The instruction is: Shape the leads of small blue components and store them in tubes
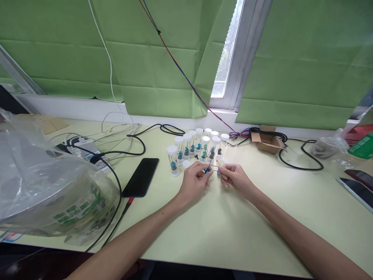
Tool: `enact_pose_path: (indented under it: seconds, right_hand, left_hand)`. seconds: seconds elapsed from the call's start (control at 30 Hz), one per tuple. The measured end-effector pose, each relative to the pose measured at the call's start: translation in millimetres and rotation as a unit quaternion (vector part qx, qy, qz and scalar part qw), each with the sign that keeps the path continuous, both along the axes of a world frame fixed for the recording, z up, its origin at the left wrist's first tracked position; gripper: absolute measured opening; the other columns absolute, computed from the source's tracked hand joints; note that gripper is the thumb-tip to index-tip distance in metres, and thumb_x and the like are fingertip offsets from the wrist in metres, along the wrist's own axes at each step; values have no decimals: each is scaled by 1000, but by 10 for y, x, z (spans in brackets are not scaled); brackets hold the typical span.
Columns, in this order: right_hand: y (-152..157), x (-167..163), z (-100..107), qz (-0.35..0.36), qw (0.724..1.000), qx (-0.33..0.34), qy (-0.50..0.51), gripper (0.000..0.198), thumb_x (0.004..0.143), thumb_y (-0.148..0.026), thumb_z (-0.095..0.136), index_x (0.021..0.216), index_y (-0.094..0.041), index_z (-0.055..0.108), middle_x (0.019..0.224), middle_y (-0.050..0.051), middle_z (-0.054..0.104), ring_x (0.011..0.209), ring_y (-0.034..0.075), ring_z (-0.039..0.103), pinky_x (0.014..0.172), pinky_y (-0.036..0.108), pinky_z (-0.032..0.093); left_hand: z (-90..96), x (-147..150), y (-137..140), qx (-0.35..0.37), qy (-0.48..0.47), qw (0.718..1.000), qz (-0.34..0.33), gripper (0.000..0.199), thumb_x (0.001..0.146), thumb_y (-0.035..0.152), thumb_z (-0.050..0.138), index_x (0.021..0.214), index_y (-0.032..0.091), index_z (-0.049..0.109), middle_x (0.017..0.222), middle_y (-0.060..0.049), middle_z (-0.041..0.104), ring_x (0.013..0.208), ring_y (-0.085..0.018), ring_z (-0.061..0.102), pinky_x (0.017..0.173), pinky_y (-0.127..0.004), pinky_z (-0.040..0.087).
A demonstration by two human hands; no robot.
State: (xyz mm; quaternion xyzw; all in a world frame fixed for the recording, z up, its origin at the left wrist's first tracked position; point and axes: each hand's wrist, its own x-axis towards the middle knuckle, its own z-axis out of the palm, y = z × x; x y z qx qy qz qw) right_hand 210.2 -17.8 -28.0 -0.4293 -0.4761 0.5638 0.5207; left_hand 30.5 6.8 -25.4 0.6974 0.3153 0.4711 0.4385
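My left hand (pixel 194 179) is pinched closed on a small blue part (pixel 207 170) with thin dark wire-like pins. Close beside it, my right hand (pixel 234 178) has its fingertips together on a small greenish piece (pixel 218 172), too small to name. A thin dark pin spans the gap between both hands. Just beyond them stands a cluster of clear tubes with white caps, among them a front-left tube (pixel 173 160). Inside the tubes are blue, green or dark parts with thin pins. A small black piece (pixel 196 156) lies among the tubes.
A black phone (pixel 141 177) with a cable lies to the left, near a plastic-bagged container (pixel 58 194). At the back right are an open cardboard box (pixel 268 142) and black cables (pixel 303 168). Another phone (pixel 357 192) lies at the right edge. Green blinds hang behind.
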Motion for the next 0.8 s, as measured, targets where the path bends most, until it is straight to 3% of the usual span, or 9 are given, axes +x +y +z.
enact_pose_path:
  seconds: [0.2,0.37,0.5,0.67,0.8]
  right_hand:
    - [3,-27,-13,-28,999,28,-26,40,80,-48,72,64,-16,54,50,-5,49,40,8,47,40,21,34]
    - [-28,-63,-8,-81,980,133,-122,28,87,-45,65,85,-17,61,58,-2,57,43,11,51,42,24,40]
    - [-44,-44,-29,-123,932,246,-237,23,88,-37,66,102,-20,62,72,0,61,52,12,57,51,27,48]
    - [-21,27,-56,-146,853,367,-341,12,95,-28,55,96,-20,65,77,3,64,55,12,58,57,28,48]
    - [-16,48,-51,-152,837,389,-354,16,96,-27,53,91,-20,66,67,1,62,54,13,56,57,27,46]
  left_hand:
    - [13,7,-5,-46,-22,999,-8,17,83,33,66,84,16,67,93,-4,55,46,-7,57,40,-21,44]
    - [40,12,0,-93,-44,995,-9,20,81,35,68,83,15,67,98,-5,58,46,-7,57,40,-23,44]
    - [57,-2,20,-122,-50,991,-18,23,80,36,69,84,14,67,102,-7,61,48,-8,58,41,-23,45]
    - [78,-18,33,-136,-45,989,-34,24,80,37,69,87,14,66,84,-4,63,47,-9,57,43,-23,45]
    - [83,-9,17,-135,-39,989,-36,24,81,38,69,87,15,65,73,-1,60,46,-10,55,43,-23,44]
